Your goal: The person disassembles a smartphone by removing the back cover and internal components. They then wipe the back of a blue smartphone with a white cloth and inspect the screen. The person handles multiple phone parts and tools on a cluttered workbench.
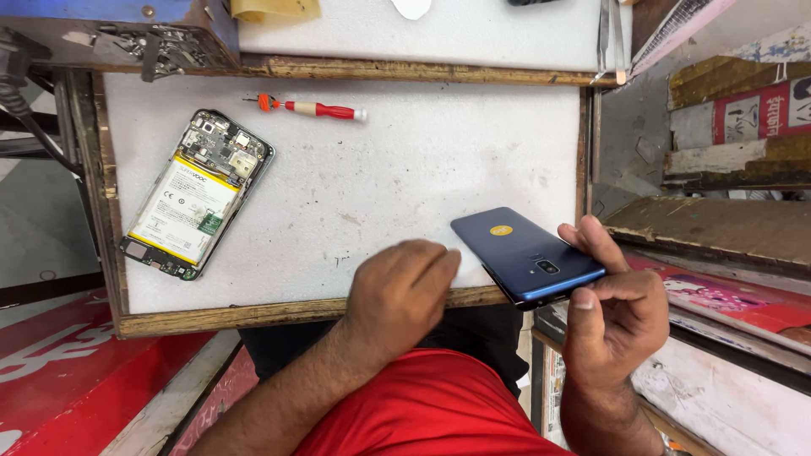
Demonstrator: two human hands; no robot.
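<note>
Bench [355, 181]: wooden-framed, covered with a white foam sheet, speckled and marked. At 10 o'clock on the sheet, an opened phone [196, 194] lying back-off, circuit board at its upper end, white battery with a yellow stripe and a small green patch filling most of the body. At 12 o'clock, a red-handled screwdriver [312, 108] lying flat, orange cap to the left, pale tip to the right, well apart from the opened phone. Nothing lying between the hands and these two items.

Blue phone [525, 255] at 4 o'clock, over the bench's right front corner, back side up, tilted, a round yellow sticker near its upper end and a camera window near the lower end.

Right hand [615, 317]: closed about the blue phone's lower right end, one finger against the far edge, the thumb against the near edge.

Left hand [404, 291]: curled, knuckles up, fingertips at the blue phone's left edge; exact contact hard to tell. Red garment [431, 414] at 6 o'clock.

Upper left: blue metal box [127, 25] on a second foam-covered shelf. Right side, 2 to 4 o'clock: stacked boards and printed sheets [743, 110] in red, pink and grey. Lower left, 8 o'clock: red panel [59, 371] with white shapes.
</note>
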